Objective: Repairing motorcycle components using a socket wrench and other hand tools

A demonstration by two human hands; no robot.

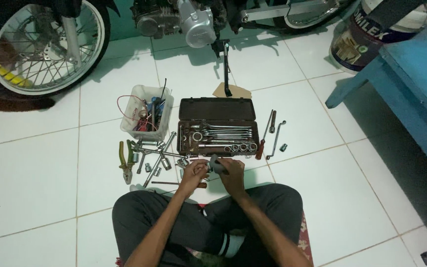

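Hands meet over white floor tiles, just near of an open tool case. Left hand and right hand both close on a small grey metal part held between them; its exact kind cannot be told. Case holds spanners and sockets. Left of it: clear plastic tub of wires and drivers, green-handled pliers, loose sockets. Right: bent wrench. Far: motorcycle wheel, engine. Far right: blue table.
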